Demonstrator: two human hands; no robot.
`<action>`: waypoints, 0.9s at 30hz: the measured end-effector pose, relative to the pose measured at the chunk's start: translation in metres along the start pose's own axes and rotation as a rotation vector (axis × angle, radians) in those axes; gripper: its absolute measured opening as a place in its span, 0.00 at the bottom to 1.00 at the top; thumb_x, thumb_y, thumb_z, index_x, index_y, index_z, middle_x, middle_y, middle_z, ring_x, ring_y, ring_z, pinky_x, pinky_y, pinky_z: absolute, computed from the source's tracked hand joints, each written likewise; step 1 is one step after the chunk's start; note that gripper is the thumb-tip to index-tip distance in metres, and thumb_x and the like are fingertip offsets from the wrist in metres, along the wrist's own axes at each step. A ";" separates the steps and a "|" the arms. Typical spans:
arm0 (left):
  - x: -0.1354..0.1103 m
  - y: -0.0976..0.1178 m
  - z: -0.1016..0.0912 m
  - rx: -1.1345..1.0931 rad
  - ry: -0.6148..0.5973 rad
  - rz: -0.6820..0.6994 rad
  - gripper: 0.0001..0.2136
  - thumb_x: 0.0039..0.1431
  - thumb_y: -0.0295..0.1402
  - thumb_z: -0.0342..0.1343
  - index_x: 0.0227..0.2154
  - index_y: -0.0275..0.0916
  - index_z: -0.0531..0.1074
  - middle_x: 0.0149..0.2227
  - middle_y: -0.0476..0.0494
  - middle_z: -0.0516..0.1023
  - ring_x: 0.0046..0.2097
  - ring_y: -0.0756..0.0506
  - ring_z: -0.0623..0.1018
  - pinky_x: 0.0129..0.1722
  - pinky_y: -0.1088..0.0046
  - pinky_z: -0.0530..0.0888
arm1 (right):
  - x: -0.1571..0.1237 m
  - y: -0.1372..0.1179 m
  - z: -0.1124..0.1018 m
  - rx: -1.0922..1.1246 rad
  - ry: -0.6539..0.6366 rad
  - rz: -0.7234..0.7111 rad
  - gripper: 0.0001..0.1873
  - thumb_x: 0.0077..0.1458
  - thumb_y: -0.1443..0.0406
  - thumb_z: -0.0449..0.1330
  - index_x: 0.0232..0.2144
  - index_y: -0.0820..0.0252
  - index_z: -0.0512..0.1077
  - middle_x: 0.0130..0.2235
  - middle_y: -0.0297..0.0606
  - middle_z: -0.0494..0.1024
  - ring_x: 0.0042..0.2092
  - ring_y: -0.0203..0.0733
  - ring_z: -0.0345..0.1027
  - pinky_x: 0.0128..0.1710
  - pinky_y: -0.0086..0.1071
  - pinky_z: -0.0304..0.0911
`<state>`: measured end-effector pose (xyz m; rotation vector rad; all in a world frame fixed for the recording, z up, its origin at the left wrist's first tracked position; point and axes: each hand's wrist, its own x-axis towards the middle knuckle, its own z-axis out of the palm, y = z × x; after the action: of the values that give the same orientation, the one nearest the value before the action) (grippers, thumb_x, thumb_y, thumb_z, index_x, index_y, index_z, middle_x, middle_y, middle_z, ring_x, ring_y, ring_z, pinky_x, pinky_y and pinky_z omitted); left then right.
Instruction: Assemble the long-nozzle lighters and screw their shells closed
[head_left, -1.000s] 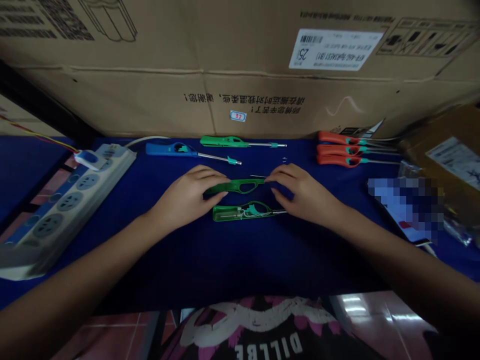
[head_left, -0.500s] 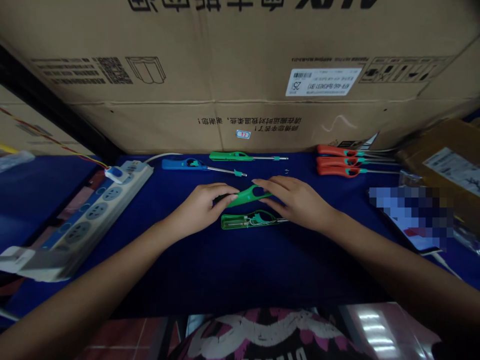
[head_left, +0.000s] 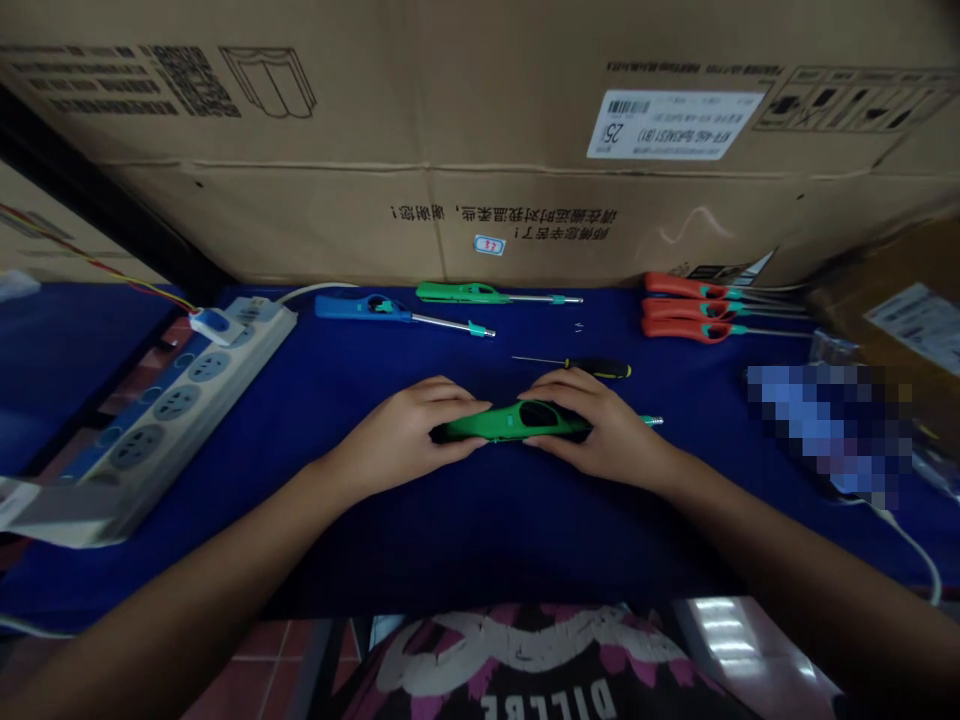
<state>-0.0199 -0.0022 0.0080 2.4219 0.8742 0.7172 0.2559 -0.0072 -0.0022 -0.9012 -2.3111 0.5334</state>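
A green long-nosed lighter (head_left: 499, 422) lies across the middle of the blue cloth, its cover half sitting over the other half. My left hand (head_left: 416, 425) is closed on its handle end, thumb at the near side and fingers at the far side. Around the trigger opening, my right hand (head_left: 592, 425) pinches the other end the same way. The tip of its metal tube shows beyond my right hand. Just past the hands lies a small black and yellow screwdriver (head_left: 600, 368). Tiny metal screws (head_left: 578, 327) sit farther back.
At the back lie a blue lighter (head_left: 364, 308), another green lighter (head_left: 461, 293) and three orange lighters (head_left: 686, 327). A power strip (head_left: 176, 405) stands at the left; a phone (head_left: 817, 425) lies at the right. A large cardboard box (head_left: 315, 220) walls off the back.
The green cover half has come down onto the lighter half with the inner parts, which it now hides. Both hands have moved nearer to me, and the screwdriver shows. The view has shifted slightly.
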 end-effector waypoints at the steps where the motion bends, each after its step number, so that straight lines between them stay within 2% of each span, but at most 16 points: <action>1: -0.001 -0.001 0.000 0.022 -0.015 -0.004 0.14 0.63 0.32 0.63 0.51 0.40 0.78 0.45 0.43 0.81 0.48 0.44 0.79 0.49 0.67 0.77 | 0.000 0.002 0.001 -0.016 -0.013 0.005 0.19 0.58 0.60 0.67 0.51 0.57 0.73 0.49 0.43 0.77 0.50 0.47 0.73 0.53 0.44 0.69; 6: -0.003 -0.001 0.000 0.129 -0.067 -0.035 0.12 0.63 0.33 0.63 0.49 0.43 0.79 0.45 0.45 0.80 0.47 0.44 0.79 0.46 0.68 0.77 | -0.003 0.007 0.004 -0.062 -0.095 0.044 0.21 0.58 0.59 0.68 0.53 0.57 0.73 0.50 0.44 0.76 0.51 0.48 0.71 0.54 0.46 0.69; 12: -0.004 -0.001 0.005 0.131 -0.065 -0.063 0.12 0.64 0.34 0.61 0.50 0.42 0.78 0.45 0.45 0.80 0.47 0.45 0.79 0.47 0.68 0.77 | -0.001 0.005 0.001 0.057 -0.104 0.053 0.19 0.63 0.62 0.63 0.55 0.57 0.74 0.49 0.44 0.76 0.50 0.45 0.72 0.53 0.42 0.71; 17: -0.002 0.001 0.001 0.189 -0.092 -0.081 0.12 0.65 0.37 0.59 0.50 0.43 0.79 0.45 0.45 0.81 0.47 0.44 0.79 0.47 0.66 0.77 | -0.001 0.002 0.003 0.094 -0.111 0.096 0.19 0.64 0.62 0.62 0.57 0.56 0.73 0.50 0.45 0.74 0.51 0.45 0.73 0.54 0.42 0.72; 23: -0.003 0.008 -0.007 0.421 -0.077 -0.146 0.12 0.64 0.43 0.60 0.48 0.50 0.79 0.44 0.50 0.81 0.45 0.43 0.80 0.32 0.71 0.74 | -0.002 0.003 0.007 0.055 -0.100 0.099 0.21 0.64 0.61 0.62 0.57 0.58 0.73 0.49 0.45 0.74 0.49 0.45 0.74 0.51 0.41 0.73; 27: -0.006 0.007 -0.008 0.426 -0.088 -0.190 0.15 0.64 0.44 0.60 0.50 0.47 0.79 0.46 0.49 0.80 0.40 0.44 0.82 0.31 0.71 0.74 | -0.003 0.003 0.007 0.022 -0.107 0.093 0.21 0.64 0.60 0.61 0.57 0.59 0.72 0.49 0.45 0.74 0.49 0.45 0.74 0.51 0.41 0.73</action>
<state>-0.0257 -0.0089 0.0162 2.6564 1.3085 0.3790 0.2542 -0.0081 -0.0104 -0.9954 -2.3622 0.6604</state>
